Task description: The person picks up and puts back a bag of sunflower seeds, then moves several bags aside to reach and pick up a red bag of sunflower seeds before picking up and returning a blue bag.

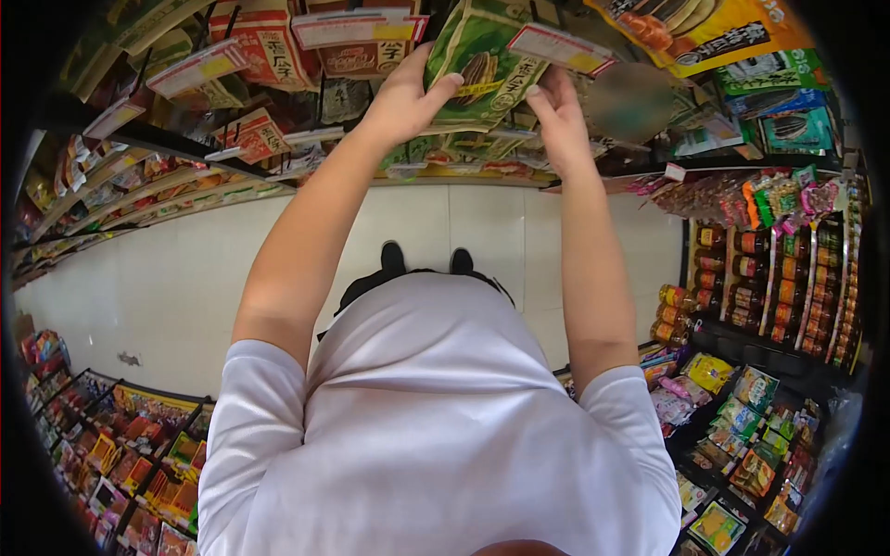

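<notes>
Both my hands are raised to a hanging snack display at the top of the view, on either side of a green snack bag (473,79). My left hand (413,97) grips the bag's left edge, its thumb on the front. At the bag's lower right edge is my right hand (560,109), with the thumb against the front and the fingers partly behind. A white and red price tag (561,48) overlaps the bag's upper right. Red bags (261,46) hang to the left, and a large yellow bag (705,32) is at the upper right.
Shelves of packets (139,199) run along the left. Rows of bottles (788,292) stand at the right, above racks of packaged snacks (756,389). More packets (130,454) fill the lower left. A pale tiled floor (482,222) lies below, with my shoes on it.
</notes>
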